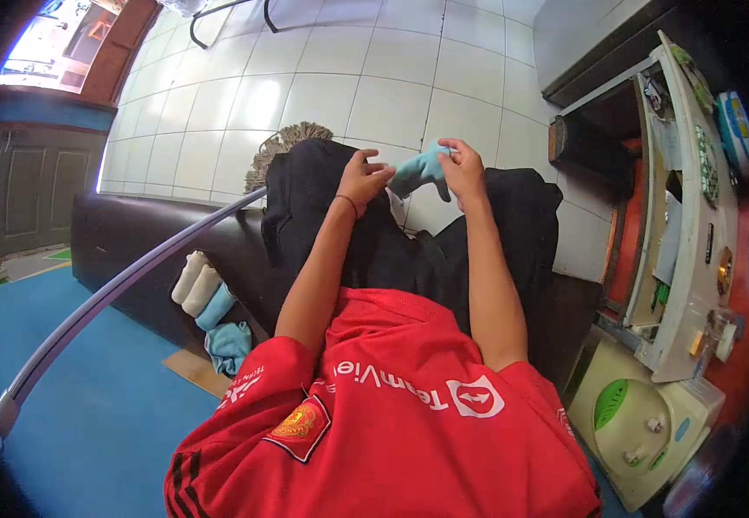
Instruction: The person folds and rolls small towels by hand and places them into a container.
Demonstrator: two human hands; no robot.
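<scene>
A small light blue and grey cloth (pixel 422 169), which looks like a sock, hangs between my hands above my lap. My right hand (pixel 463 173) pinches its upper end between thumb and fingers. At the cloth's other end is my left hand (pixel 362 180); its fingertips reach the grey edge, with fingers apart, and no firm grip shows. Beside my left thigh, a dark box holds rolled cream cloths (pixel 197 285), a light blue roll (pixel 216 307) and a crumpled light blue cloth (pixel 229 345).
A mop with a grey pole (pixel 133 289) leans across the dark bench (pixel 145 233) on the left, its strings (pixel 292 142) on the tiles. On the right stand a cluttered white cabinet (pixel 694 242) and a pale plastic basin (pixel 638 423).
</scene>
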